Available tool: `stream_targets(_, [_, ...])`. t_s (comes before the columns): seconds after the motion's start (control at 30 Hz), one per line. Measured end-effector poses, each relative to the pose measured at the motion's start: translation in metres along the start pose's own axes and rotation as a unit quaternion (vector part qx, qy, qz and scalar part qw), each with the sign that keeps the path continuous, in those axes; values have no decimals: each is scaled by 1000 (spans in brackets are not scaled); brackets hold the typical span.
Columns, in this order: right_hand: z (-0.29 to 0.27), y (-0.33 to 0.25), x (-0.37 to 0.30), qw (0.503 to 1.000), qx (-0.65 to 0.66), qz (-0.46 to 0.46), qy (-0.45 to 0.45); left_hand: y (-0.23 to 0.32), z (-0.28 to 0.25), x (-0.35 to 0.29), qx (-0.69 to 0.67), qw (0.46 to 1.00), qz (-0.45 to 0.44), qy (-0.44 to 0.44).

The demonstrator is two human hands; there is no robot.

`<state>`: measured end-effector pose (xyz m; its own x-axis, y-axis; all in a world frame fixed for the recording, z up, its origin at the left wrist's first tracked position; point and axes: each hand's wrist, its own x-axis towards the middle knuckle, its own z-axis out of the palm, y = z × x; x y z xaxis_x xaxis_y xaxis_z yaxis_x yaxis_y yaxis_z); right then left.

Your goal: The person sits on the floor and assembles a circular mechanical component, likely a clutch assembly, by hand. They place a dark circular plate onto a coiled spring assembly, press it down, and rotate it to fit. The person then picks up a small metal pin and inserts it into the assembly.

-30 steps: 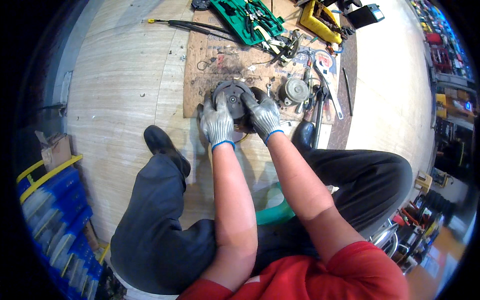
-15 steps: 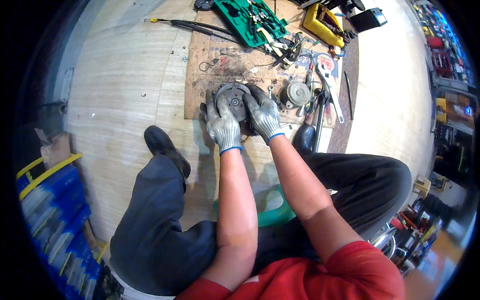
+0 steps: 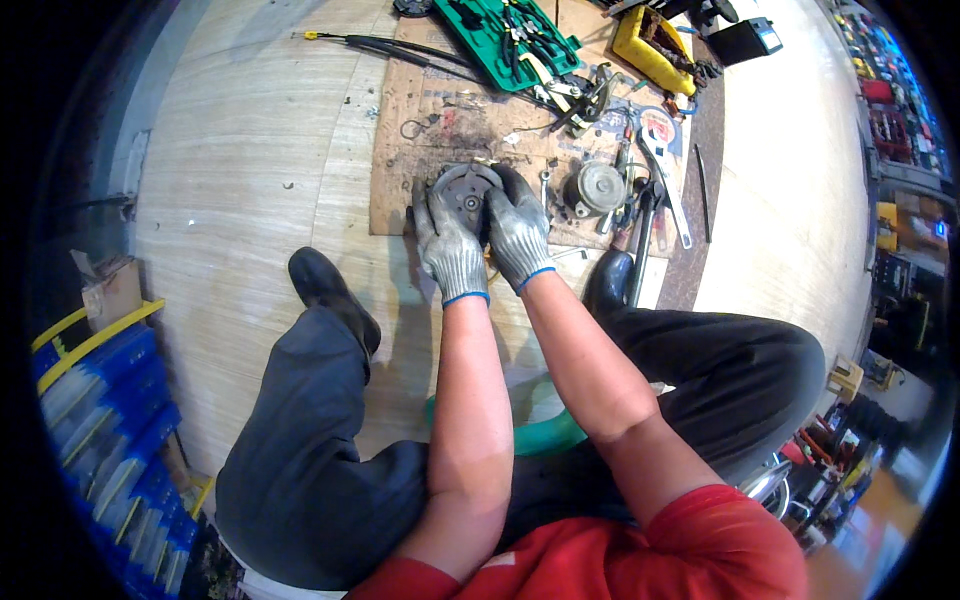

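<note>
A round, dark grey metal part (image 3: pixel 466 199) with a raised rim, several small holes and a central hub sits over the near part of the cardboard. I hold it from both sides in grimy grey gloves with blue cuffs. My left hand (image 3: pixel 447 245) wraps its left edge, fingers pointing away from me. On the opposite side, my right hand (image 3: pixel 519 232) grips the right edge, its fingers bent around the rim. Both palms hide the part's near side and underside. Just right of my right hand lie a small wrench (image 3: pixel 545 188) and a round, grey lidded metal housing (image 3: pixel 600 188).
Stained cardboard (image 3: pixel 400 150) covers the floor here. Beyond are a green tool case (image 3: pixel 480 50), a yellow bin (image 3: pixel 640 50) and black cables (image 3: pixel 400 52). A large wrench (image 3: pixel 672 190) and a hammer-like tool (image 3: pixel 643 225) lie right, near my shoe (image 3: pixel 608 280). Blue bins (image 3: pixel 120 400) stand left.
My right hand has shifted slightly left and closer around the round part's edge, its wrist moving inward. My left hand stays nearly in place. The view has moved slightly.
</note>
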<state>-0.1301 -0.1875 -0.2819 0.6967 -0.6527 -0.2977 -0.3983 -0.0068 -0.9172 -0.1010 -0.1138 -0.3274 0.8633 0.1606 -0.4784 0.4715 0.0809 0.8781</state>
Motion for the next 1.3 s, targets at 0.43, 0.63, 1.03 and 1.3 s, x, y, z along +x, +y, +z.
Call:
stream_targets(0.43, [3,18,14,995,-90,-50,-3,-1,-5,-13,108,993,51,-6])
stream_targets(0.63, [-15,-22,22,979,-172,-47,-98,5,-3,-34,190,981,6,50])
stream_targets(1.03, [-18,3,31,987,-91,-45,-121,14,-4,-26,-76,991,-108,16])
stream_targets(1.3, [-26,23,-2,970,-196,-127,-66,-32,-45,12,400,864,297,-72])
